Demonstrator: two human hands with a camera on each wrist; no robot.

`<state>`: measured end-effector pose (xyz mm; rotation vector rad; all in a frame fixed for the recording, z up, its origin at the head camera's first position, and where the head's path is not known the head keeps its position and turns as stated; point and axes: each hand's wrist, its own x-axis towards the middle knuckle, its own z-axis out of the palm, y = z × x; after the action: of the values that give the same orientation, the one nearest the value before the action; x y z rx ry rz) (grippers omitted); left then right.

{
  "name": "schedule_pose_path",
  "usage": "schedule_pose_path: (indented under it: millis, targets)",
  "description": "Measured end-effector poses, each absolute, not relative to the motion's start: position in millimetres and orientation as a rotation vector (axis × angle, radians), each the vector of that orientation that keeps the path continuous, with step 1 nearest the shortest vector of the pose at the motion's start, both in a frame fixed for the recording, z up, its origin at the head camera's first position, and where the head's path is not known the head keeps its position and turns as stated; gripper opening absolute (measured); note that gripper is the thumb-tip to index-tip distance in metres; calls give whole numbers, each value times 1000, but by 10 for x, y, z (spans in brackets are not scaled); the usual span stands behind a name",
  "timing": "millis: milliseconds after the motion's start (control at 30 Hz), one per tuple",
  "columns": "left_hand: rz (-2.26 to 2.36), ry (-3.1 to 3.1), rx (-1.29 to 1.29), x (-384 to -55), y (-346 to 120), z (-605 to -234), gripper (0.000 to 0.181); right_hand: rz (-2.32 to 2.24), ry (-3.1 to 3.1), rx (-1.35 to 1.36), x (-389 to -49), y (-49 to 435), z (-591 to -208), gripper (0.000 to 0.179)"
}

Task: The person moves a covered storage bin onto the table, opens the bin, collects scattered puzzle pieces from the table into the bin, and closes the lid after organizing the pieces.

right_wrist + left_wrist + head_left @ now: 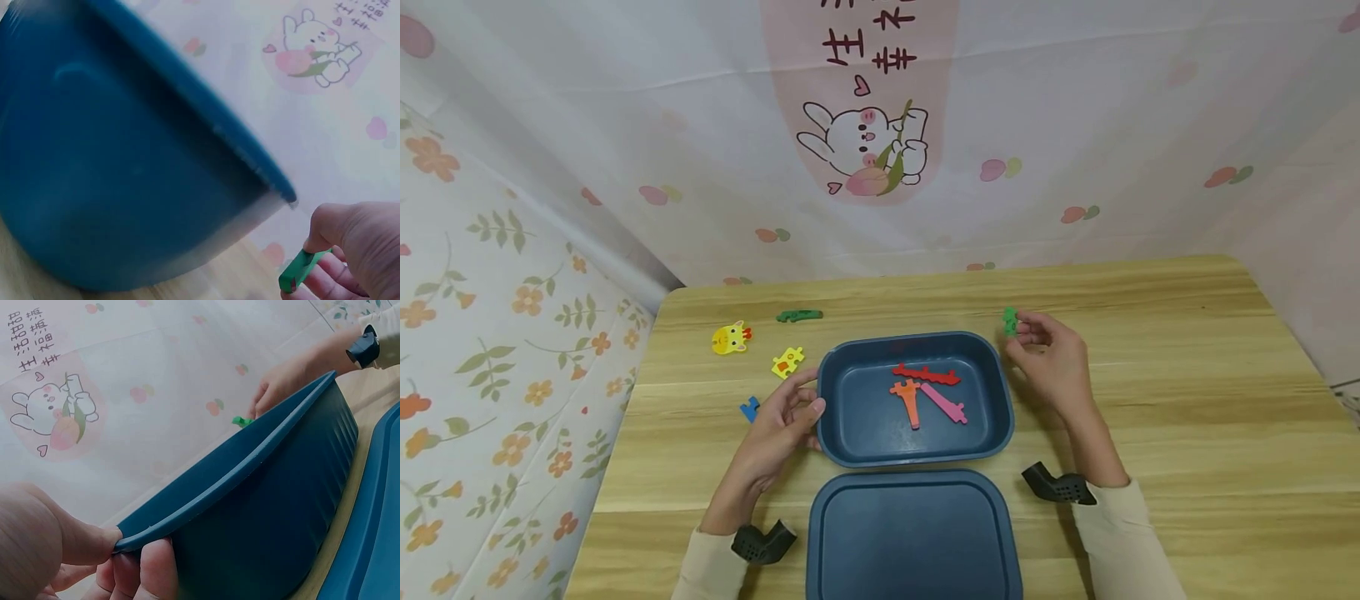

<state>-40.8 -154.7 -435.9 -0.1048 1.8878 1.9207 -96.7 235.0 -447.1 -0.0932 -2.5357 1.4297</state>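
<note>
A blue plastic box (850, 454) stands in the middle of the table. My left hand (782, 425) grips its left rim, thumb on top and fingers under the edge in the left wrist view. Inside lie a red puzzle piece (927, 375), an orange puzzle piece (910, 403) and a pink puzzle piece (943, 402). Just off the box's right end, my right hand (1051, 358) pinches a small green puzzle piece (1010, 322) between thumb and fingers. The same green piece (301, 271) shows at the fingertips in the right wrist view.
Left of the box lie a yellow giraffe-head piece (731, 338), a dark green piece (799, 316), a yellow piece (787, 362) and a blue piece (749, 408) partly behind the left hand. A blue lid (913, 533) lies in front of the box. Curtains hang behind the wooden table (1187, 400).
</note>
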Motion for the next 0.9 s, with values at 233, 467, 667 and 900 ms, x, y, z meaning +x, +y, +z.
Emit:
schedule_pose_path:
  millis: [233, 467, 667, 900]
  targets:
    - [1924, 1890, -102, -414, -1541, -4361, 54, 1643, -2490, -154, -947, 2356, -4405, 38]
    - [1916, 1894, -99, -425, -1515, -4357, 53, 1991, -2392, -172, -912, 2408, -4299, 44]
    - [1922, 1895, -94, -419, -1535, -4356, 53, 2058, -2393, -182, -914, 2401, -4259, 47]
    - [1924, 1891, -106, -410, -1536, -4356, 54, 2153, -2348, -162, -890, 2393, -4204, 43]
